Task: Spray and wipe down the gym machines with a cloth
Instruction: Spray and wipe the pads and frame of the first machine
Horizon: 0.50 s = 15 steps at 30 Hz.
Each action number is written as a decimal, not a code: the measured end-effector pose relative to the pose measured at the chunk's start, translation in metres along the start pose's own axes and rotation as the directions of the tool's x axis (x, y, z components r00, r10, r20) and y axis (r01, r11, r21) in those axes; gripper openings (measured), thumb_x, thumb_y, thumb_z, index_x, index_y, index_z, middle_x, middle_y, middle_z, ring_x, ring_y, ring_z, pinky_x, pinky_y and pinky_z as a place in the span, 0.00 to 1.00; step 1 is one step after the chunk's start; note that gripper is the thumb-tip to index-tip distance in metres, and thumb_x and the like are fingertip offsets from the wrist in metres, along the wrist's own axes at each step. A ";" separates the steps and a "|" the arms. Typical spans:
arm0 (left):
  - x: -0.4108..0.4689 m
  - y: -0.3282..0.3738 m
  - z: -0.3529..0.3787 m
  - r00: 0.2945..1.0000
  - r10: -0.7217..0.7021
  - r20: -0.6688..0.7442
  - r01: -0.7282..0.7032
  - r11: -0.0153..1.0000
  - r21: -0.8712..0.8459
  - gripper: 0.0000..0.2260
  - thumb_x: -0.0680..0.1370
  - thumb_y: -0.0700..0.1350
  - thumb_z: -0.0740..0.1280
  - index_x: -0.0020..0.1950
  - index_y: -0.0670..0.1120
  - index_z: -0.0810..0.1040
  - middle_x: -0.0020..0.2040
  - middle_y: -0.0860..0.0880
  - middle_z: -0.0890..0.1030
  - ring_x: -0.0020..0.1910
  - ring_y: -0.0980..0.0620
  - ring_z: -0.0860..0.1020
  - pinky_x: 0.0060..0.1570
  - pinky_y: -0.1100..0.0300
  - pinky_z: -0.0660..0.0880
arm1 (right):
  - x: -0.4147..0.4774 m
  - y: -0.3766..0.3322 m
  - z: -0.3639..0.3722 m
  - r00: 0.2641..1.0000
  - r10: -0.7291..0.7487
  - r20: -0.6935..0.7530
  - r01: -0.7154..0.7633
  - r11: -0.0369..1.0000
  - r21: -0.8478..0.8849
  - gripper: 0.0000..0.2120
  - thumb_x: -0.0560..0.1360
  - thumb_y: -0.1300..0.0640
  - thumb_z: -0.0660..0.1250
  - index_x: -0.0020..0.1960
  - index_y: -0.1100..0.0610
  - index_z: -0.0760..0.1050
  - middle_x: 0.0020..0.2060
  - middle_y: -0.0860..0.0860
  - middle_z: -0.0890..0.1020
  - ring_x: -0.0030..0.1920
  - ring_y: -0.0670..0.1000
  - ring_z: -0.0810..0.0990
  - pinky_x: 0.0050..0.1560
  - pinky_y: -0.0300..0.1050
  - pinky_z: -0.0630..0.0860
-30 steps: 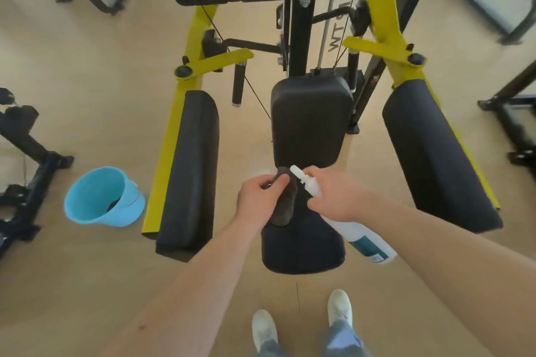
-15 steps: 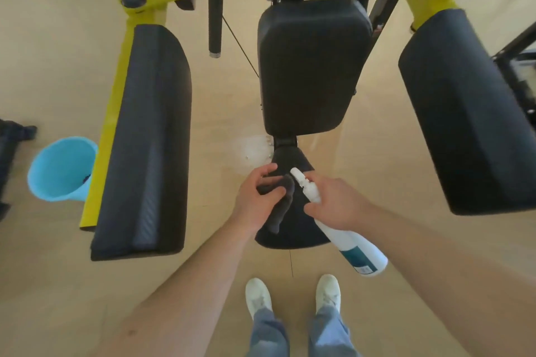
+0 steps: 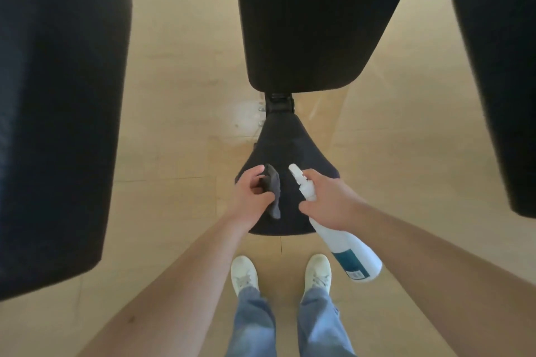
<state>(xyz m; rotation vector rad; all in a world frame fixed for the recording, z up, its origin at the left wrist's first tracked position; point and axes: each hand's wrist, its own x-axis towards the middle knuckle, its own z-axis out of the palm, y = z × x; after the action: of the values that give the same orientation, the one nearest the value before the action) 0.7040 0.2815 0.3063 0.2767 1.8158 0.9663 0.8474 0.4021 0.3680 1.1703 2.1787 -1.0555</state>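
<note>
Grey cloth [image 3: 274,193], bunched into a limp strip, hangs from the left hand [image 3: 252,191], whose fingers and thumb curl round its upper end. Just beside it, not touching, the right hand [image 3: 327,203] is wrapped round the neck of a white spray bottle [image 3: 345,246] with a blue label. The nozzle points away from the person and slightly left. Both hands hover over the wide near end of a black padded seat [image 3: 293,148], which narrows toward its post. The bottle's body slants back past the near edge. Whether the cloth touches the padding cannot be told.

Beyond the seat hangs a black back pad [image 3: 313,23]. A long black pad stands at each side, the left pad [image 3: 58,95] and the right pad [image 3: 499,66]. Pale wooden floor [image 3: 179,124] lies beneath, with a shiny patch near the post. White shoes [image 3: 245,272] and blue jeans [image 3: 252,322] show at the bottom.

The step in hand looks like spraying the seat before wiping it. To do it well, the nozzle should tip down at the padding and give short bursts, so little mist reaches the floor. The cloth is best held clear of the spray line, then opened flat under the palm. Strokes from the narrow end toward the near edge, over the rim, would cover the seat evenly.
</note>
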 end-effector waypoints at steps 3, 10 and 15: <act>0.011 -0.022 0.005 0.998 -0.002 0.058 -0.006 0.988 0.152 0.29 0.77 0.37 0.65 0.75 0.57 0.69 0.70 0.52 0.77 0.61 0.53 0.80 0.68 0.51 0.75 | 0.009 0.007 0.010 1.000 0.014 0.021 -0.015 1.000 0.015 0.28 0.77 0.50 0.65 0.75 0.43 0.61 0.50 0.48 0.78 0.45 0.48 0.77 0.43 0.45 0.77; 0.020 -0.025 0.014 0.920 0.392 -0.031 -0.266 0.679 0.684 0.25 0.77 0.48 0.71 0.74 0.53 0.71 0.67 0.53 0.74 0.67 0.47 0.69 0.67 0.53 0.70 | 0.025 0.024 0.019 1.000 0.027 0.010 -0.027 0.998 0.057 0.27 0.77 0.50 0.66 0.74 0.42 0.62 0.46 0.44 0.77 0.43 0.47 0.78 0.46 0.47 0.80; 0.033 -0.025 0.043 0.935 0.293 0.201 -0.303 0.364 0.881 0.29 0.78 0.62 0.66 0.77 0.59 0.63 0.79 0.52 0.60 0.78 0.45 0.55 0.75 0.43 0.59 | 0.032 0.039 0.018 0.997 0.070 -0.037 -0.066 0.994 0.091 0.27 0.78 0.53 0.64 0.74 0.44 0.62 0.43 0.43 0.75 0.42 0.45 0.75 0.36 0.42 0.71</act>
<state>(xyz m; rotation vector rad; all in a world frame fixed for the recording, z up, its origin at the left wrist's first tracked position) 0.7315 0.3051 0.2594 1.3454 2.1706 0.0526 0.8636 0.4178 0.3188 1.3070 2.1252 -1.1199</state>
